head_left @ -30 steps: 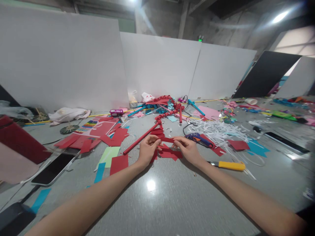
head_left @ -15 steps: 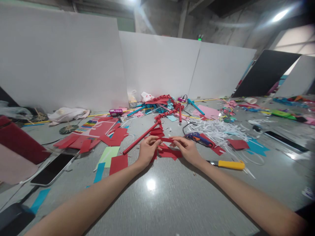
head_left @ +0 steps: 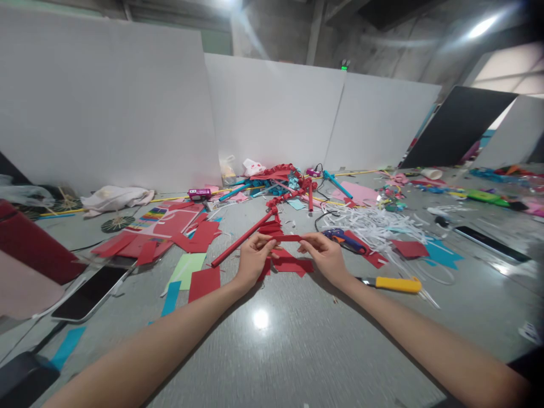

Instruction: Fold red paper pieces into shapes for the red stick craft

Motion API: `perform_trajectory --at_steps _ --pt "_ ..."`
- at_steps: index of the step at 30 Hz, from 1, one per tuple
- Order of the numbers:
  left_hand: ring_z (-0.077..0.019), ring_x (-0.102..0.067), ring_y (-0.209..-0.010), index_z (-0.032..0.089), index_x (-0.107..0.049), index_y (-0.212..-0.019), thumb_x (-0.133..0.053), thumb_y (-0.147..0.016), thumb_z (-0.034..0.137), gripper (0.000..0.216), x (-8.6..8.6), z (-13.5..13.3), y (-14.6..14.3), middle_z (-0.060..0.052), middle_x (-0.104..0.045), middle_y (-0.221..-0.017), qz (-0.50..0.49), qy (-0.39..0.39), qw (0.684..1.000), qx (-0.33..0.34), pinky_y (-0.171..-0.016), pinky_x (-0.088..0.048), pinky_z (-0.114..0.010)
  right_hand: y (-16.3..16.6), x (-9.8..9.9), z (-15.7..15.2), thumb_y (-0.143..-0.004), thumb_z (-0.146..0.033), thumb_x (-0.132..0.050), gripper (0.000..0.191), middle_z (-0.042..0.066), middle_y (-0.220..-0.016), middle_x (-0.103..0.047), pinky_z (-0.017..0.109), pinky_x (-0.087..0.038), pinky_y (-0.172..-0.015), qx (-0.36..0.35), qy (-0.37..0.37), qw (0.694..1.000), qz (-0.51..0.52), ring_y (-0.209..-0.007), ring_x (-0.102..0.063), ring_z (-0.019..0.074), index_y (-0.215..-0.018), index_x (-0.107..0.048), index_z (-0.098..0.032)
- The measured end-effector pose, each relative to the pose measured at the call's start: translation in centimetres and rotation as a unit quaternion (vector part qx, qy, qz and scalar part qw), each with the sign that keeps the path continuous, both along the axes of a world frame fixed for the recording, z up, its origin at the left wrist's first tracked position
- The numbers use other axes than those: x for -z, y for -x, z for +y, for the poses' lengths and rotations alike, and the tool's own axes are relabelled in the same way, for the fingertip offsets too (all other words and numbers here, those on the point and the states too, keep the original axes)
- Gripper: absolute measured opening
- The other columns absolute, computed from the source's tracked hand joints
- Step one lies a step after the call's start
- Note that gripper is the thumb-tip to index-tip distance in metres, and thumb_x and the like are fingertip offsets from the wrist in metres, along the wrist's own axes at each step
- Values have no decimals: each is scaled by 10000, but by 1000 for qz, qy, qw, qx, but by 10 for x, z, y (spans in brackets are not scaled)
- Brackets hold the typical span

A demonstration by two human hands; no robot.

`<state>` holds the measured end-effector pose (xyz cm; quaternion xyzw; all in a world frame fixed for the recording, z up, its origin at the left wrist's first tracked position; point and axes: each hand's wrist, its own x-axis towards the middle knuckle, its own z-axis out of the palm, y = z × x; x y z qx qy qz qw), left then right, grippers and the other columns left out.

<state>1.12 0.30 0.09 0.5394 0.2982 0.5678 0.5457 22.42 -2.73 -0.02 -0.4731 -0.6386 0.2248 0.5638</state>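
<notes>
My left hand (head_left: 253,259) and my right hand (head_left: 325,256) pinch the two ends of a short red paper strip (head_left: 288,238), held level just above the grey table (head_left: 272,345). Under the strip lie red paper scraps (head_left: 293,265). A long rolled red paper tube (head_left: 242,241) runs diagonally away from beside my left hand. A blue glue gun (head_left: 343,238) lies just right of my right hand, and a yellow utility knife (head_left: 393,283) lies near my right wrist.
Red paper sheets (head_left: 170,232), a light green sheet (head_left: 187,267) and blue strips (head_left: 172,297) lie at left beside a phone (head_left: 91,292). Shredded white paper (head_left: 376,224) sits at right. A craft pile (head_left: 283,181) stands at the back against white partition boards (head_left: 272,113).
Both hands have lifted the red strip slightly; it now sits a little higher above the scraps. Otherwise the scene is the same.
</notes>
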Motion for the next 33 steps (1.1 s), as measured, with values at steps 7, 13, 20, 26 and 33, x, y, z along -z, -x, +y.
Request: perform_trajectory --at_steps 7,13,20,26,33 --pt "-207 -727 -618 132 -704 -1017 -753 -828 423 351 -2 -2 1 -112 -774 -884 -6 19 1000 -5 -425 -575 -268 4 -4 -5 -926 -409 -677 212 49 -786 -759 367 -614 -704 18 -48 999 -2 -702 -748 228 -989 -728 -213" --pt "-172 -676 -544 108 -764 -1127 -757 -828 430 440 -4 -4 1 -92 -759 -817 -3 29 999 -28 -388 -565 -275 5 -6 -7 -933 -370 -681 180 47 -782 -759 351 -618 -689 29 -69 997 -8 -688 -747 217 -983 -740 -207" --pt "-122 -628 -510 124 -776 -1154 -780 -818 389 429 -6 -5 1 -69 -756 -780 5 29 999 -44 -433 -559 -241 3 -4 -5 -931 -365 -687 185 46 -778 -762 329 -619 -672 24 -80 996 -6 -670 -744 204 -978 -755 -200" --pt "-116 -605 -517 135 -740 -1229 -769 -826 407 487 -5 -6 1 -60 -753 -781 17 23 998 -52 -424 -558 -245 3 -4 -5 -939 -343 -679 163 40 -772 -748 326 -591 -641 29 -87 995 -29 -644 -721 195 -983 -759 -209" --pt "-120 -620 -546 141 -700 -1291 -748 -840 426 536 1 -2 2 -66 -748 -839 34 12 998 -54 -428 -568 -253 2 -6 -7 -952 -304 -657 143 41 -778 -750 329 -568 -662 35 -118 990 -73 -660 -715 194 -985 -763 -214"
